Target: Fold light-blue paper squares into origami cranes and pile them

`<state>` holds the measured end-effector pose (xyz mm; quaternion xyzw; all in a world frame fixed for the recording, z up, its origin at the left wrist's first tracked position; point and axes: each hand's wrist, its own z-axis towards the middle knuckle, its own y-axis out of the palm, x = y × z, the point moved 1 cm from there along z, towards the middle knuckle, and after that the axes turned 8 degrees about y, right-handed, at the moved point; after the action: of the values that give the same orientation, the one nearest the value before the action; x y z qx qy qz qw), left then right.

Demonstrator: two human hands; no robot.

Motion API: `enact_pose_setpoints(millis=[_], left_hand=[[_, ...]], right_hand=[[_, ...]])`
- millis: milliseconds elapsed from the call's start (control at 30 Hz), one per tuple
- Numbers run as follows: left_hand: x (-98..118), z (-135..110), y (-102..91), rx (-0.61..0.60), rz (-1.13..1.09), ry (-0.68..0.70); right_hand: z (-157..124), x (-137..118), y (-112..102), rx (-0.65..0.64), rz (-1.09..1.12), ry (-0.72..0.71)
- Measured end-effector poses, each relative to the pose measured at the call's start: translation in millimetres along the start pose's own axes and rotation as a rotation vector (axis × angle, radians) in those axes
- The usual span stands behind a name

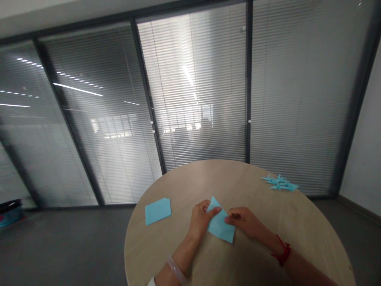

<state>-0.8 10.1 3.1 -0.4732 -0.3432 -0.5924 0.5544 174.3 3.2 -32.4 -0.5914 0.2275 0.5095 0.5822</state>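
Note:
A light blue sheet of folded paper (222, 226) is held between my two hands, just above or on the round table. My left hand (201, 217) grips its upper left edge, thumb on top and fingers behind. At the right edge, my right hand (242, 220) pinches the paper between thumb and curled fingers. The paper's top corner points away from me, and a lower corner points toward me. Whether it touches the tabletop I cannot tell.
To the left on the round wooden table (208, 174) lies a stack of light blue paper sheets (158, 211). A pile of folded blue paper pieces (279, 183) sits near the far right edge. Behind stands a glass partition with blinds (202, 87). A dark bin (11, 212) is at far left.

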Motion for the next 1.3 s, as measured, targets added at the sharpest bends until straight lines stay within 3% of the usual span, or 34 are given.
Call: enact_pose_setpoints(millis=[100,433,633,967,1167,1300], left_hand=[[-4,1,-0.9,-0.051,-0.057,-0.047],[-9,-1,2.2,-0.053,0.025,-0.006],[-6,-3,4.9,-0.05,-0.036,-0.034],[-6,-3,0.7,-0.04,0.19,0.086],[-13,-3,2.8,-0.085,0.161,0.071],[-13,-1,2.4,-0.047,0.19,0.066]], right_hand=[[-1,0,2,-0.014,-0.004,0.018],[-3,-9,7,0.036,-0.076,0.023],[-5,-12,5,0.059,-0.098,-0.01],[-6,-16,9,0.047,-0.115,0.024],[-7,-15,7,-0.021,-0.11,-0.009],[-8,-16,6,-0.011,-0.122,-0.019]])
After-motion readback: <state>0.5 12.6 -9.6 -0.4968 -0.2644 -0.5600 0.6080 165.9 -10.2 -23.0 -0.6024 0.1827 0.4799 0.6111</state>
